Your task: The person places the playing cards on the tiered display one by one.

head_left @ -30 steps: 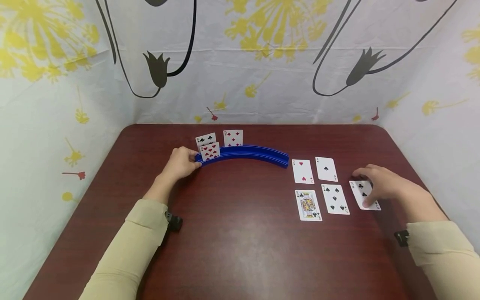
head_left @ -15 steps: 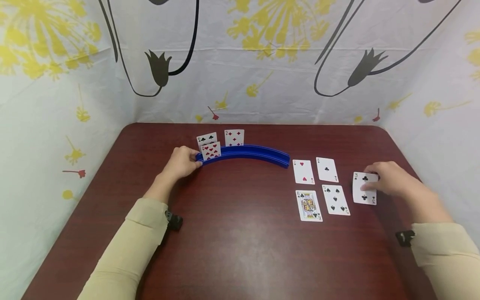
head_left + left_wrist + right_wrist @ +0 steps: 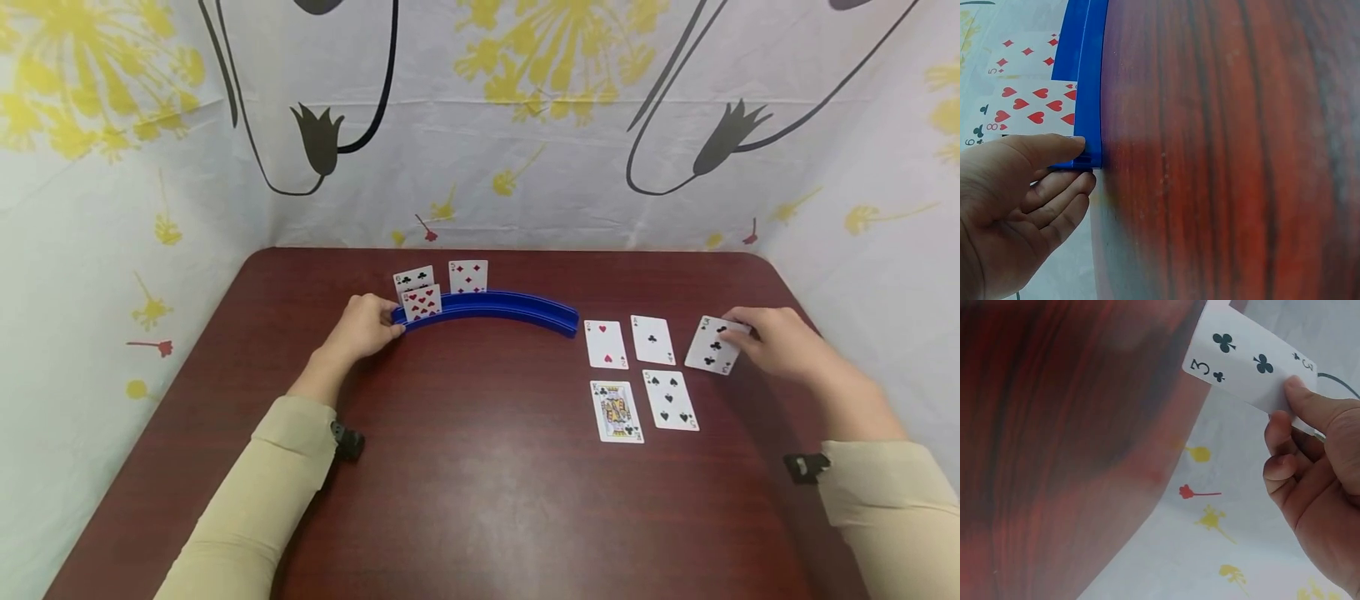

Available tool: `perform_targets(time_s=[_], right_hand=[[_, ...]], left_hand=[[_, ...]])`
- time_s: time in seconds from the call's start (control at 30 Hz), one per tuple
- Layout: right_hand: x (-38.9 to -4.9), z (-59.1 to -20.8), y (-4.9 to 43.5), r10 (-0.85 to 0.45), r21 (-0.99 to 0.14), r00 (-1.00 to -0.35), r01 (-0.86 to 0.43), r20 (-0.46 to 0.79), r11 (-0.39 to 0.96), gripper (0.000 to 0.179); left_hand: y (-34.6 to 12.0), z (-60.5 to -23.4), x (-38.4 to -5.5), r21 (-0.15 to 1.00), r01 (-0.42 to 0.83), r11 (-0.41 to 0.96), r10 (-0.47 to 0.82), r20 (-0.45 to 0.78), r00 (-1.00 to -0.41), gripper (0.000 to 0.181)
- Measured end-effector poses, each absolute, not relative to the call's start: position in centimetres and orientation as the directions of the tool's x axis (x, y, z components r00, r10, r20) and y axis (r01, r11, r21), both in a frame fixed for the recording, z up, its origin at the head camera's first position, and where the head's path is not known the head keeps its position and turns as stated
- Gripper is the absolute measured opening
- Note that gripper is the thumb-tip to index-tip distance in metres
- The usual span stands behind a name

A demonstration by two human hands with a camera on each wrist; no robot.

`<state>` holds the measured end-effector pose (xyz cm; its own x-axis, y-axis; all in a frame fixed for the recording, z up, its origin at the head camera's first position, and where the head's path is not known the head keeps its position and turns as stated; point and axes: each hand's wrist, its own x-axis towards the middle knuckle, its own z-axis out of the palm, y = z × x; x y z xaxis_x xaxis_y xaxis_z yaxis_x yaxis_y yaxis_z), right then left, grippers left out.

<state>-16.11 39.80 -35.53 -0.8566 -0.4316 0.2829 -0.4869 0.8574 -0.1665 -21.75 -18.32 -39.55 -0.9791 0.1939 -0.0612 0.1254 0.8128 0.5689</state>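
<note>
My left hand (image 3: 366,327) grips the left end of a curved blue card holder (image 3: 517,307), thumb on its front edge in the left wrist view. Three playing cards stand in the holder: the six of clubs (image 3: 414,277) at the back, the eight of hearts (image 3: 422,302) in front of it, and the five of diamonds (image 3: 468,277) to their right. Over the table's right side, my right hand (image 3: 783,346) pinches the three of clubs (image 3: 1244,359) by one end between thumb and fingers, its face showing and the card tilted.
Face up right of the holder lie the two of hearts (image 3: 606,344), ace of clubs (image 3: 652,350), king of clubs (image 3: 604,433) and five of spades (image 3: 669,408). Patterned white cloth (image 3: 480,192) walls border the dark red table (image 3: 480,467) at the back and sides.
The right hand has taken hold of the three of clubs, lifted it from the table and moved it away from the body, turning it. The left hand stays on the holder.
</note>
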Motion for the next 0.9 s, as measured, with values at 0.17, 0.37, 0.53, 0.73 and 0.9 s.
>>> perform_targets(time_s=[0.17, 0.37, 0.53, 0.73, 0.9], right_hand=[[-16.5, -35.2, 39.1, -0.406, -0.162, -0.845, -0.481, 0.347, 0.862, 0.014], [-16.9, -34.9, 37.9, -0.408, -0.147, -0.815, -0.502, 0.412, 0.853, 0.013], [-17.3, -34.5, 36.8, -0.388, -0.162, -0.814, -0.493, 0.432, 0.855, 0.013], [-18.1, -34.0, 35.2, -0.389, -0.161, -0.792, -0.511, 0.471, 0.845, 0.013], [-18.6, -33.9, 34.1, -0.395, -0.174, -0.769, -0.538, 0.503, 0.825, 0.014]], left_hand=[[-18.4, -39.7, -21.8, 0.557, 0.135, 0.819, 0.199, -0.056, -0.978, 0.041], [-18.3, -39.8, -21.8, 0.557, 0.131, 0.820, 0.193, -0.053, -0.980, 0.040], [-18.3, -39.8, -21.8, 0.554, 0.123, 0.824, 0.187, -0.061, -0.980, 0.041], [-18.2, -39.9, -21.8, 0.554, 0.125, 0.823, 0.191, -0.064, -0.979, 0.041], [-18.3, -39.9, -21.8, 0.557, 0.122, 0.821, 0.191, -0.066, -0.979, 0.041]])
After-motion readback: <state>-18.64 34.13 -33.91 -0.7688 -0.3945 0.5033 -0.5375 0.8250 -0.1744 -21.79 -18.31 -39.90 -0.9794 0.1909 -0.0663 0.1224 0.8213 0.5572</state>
